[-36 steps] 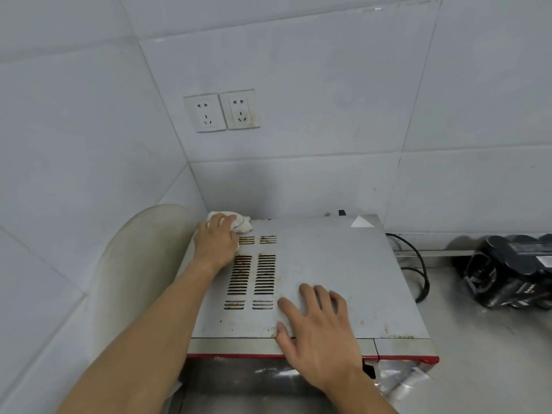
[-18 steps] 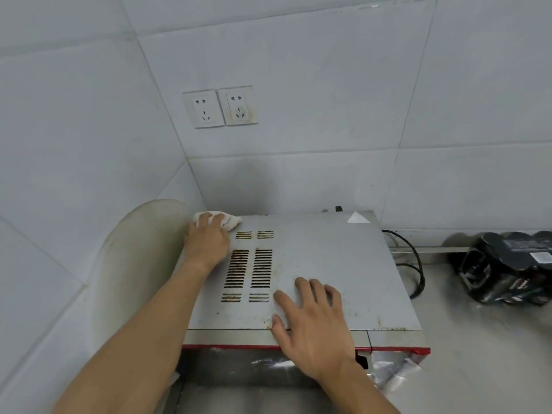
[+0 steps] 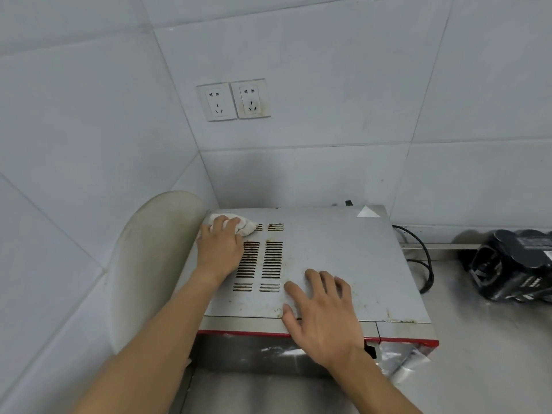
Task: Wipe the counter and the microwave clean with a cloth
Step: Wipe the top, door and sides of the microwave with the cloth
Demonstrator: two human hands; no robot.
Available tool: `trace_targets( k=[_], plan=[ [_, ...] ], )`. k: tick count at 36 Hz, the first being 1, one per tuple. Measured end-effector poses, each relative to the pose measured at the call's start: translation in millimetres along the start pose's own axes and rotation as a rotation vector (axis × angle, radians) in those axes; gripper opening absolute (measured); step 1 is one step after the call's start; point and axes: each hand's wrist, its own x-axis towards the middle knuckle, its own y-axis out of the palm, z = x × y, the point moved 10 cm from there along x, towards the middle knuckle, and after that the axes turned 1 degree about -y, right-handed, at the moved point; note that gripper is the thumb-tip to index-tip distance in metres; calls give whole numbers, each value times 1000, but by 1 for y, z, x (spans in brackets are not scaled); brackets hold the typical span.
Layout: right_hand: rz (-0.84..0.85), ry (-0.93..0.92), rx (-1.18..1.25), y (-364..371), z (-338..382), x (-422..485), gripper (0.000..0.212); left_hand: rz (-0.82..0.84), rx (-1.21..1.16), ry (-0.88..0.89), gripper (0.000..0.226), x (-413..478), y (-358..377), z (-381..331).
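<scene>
Right hand: the right hand (image 3: 322, 321) lies flat, fingers spread, at 6 o'clock on the microwave (image 3: 343, 258) top. It holds nothing. It has stayed there and seems to keep the box steady.
Left hand: the left hand (image 3: 219, 249) is at 11 o'clock on the top, fingers curled over the white cloth (image 3: 245, 227) and pressing it down.
What changed: half a second ago the cloth was right in the far left corner. Now it has slid a little toward 3 o'clock and covers part of a small slot.
What it means: this looks like short back-and-forth rubbing on one corner. Most of the top looks not yet wiped, and brown spots (image 3: 400, 320) show along the front edge at 5 o'clock. The counter (image 3: 478, 354) is still to do.
In the way: the air slots (image 3: 273, 259) look rusty and could snag the cloth.
Left side: a pale round board (image 3: 149, 258) leans on the wall at 9 o'clock, close beside the microwave.
Right side: a black cord (image 3: 424, 264) loops at 3 o'clock, and a black boxy thing (image 3: 513, 270) sits on the counter past it. Both may need moving to wipe there.
Far wall: two wall sockets (image 3: 234, 100) at 12 o'clock, nothing plugged in.
</scene>
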Motion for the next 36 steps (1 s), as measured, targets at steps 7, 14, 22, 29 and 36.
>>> trace_targets(
  k=[7,14,22,29,36],
  plan=[
    [-5,-5,-3,1,1,1,37,-44,-1,40,41,-22,-4,-7],
    [-3,5,7,0,1,1,35,15,-36,-47,40,26,-1,-18],
    [-7,-1,-2,0,1,2,35,25,51,63,44,11,5,-29],
    [-4,0,-5,-2,3,1,35,75,-5,89,43,42,15,-57],
    [-1,6,-17,-1,4,0,36,182,3,123,45,60,19,-74]
  ],
)
